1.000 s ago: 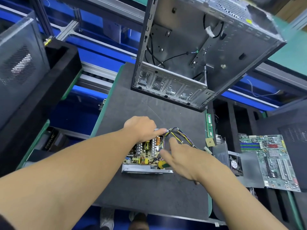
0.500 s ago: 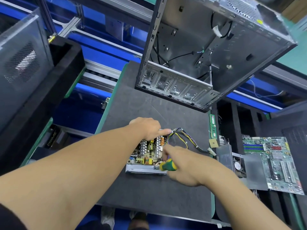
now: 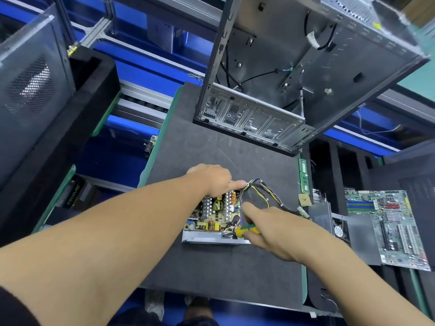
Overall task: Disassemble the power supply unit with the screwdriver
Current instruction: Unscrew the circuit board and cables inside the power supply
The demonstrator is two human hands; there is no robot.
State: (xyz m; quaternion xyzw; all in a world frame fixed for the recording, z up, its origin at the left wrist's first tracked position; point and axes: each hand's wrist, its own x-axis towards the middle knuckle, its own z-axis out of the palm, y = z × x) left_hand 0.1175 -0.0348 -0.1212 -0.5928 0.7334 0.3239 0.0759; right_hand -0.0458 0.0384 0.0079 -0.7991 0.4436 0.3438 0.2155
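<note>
The opened power supply unit point(image 3: 213, 222) lies on the dark mat point(image 3: 211, 269), its circuit board with coils and heat sinks bare inside a low metal tray. A bundle of yellow, black and purple wires point(image 3: 261, 194) runs from it to the right. My left hand point(image 3: 211, 180) grips the unit's far edge, index finger stretched along the top. My right hand point(image 3: 275, 229) holds a yellow-and-green-handled screwdriver point(image 3: 244, 231), its tip pointing left at the board's near right corner.
An empty metal computer case point(image 3: 294, 74) stands open at the mat's far end. A RAM stick point(image 3: 304, 175) lies at the mat's right edge. A motherboard point(image 3: 388, 224), a fan and black panels lie to the right. Black foam bins and another case point(image 3: 28, 85) stand at left.
My right hand has drawn in on the screwdriver handle and brought the tip to the board's near right corner. The left hand stays on the unit's far edge.
</note>
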